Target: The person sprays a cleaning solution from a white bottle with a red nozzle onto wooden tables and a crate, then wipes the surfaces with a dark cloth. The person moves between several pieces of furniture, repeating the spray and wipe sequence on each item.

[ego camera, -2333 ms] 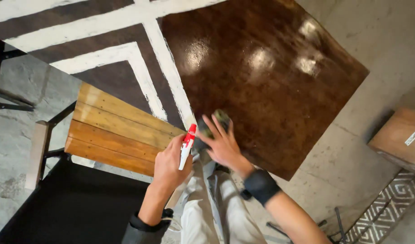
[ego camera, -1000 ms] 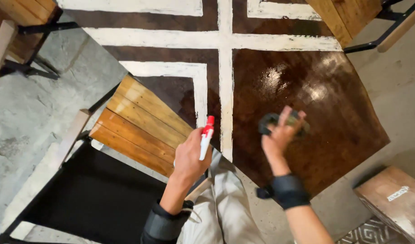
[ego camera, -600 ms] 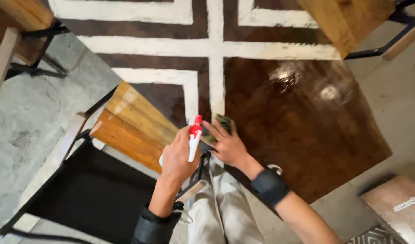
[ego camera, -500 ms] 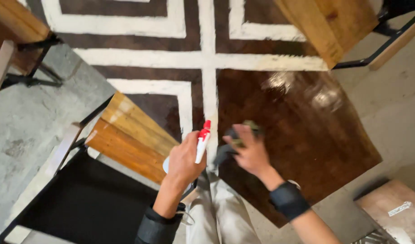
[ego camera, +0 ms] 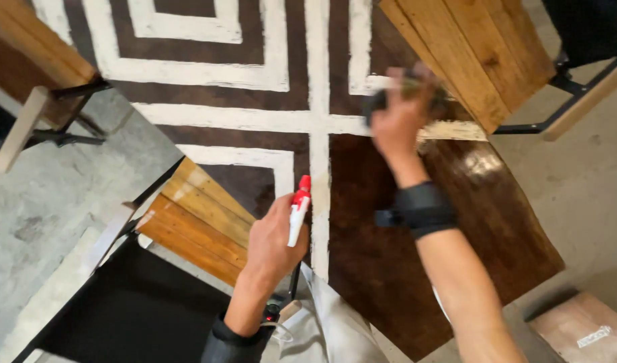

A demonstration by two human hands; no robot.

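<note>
Over the far part of the glossy brown table, the right hand is gripping a dark cloth, pressing it onto the white painted stripe. Nearer the body, the left hand is clasping a white spray bottle with a red nozzle, upright. A slatted wooden chair is standing just left; another beyond the cloth.

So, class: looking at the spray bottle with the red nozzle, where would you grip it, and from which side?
Probably grip the spray bottle around its white neck just below the red nozzle, coming from the left, as the left hand does now. It stands upright with the nozzle on top, so fingers wrap the neck. The right hand is busy pressing a dark cloth on the table.
</note>
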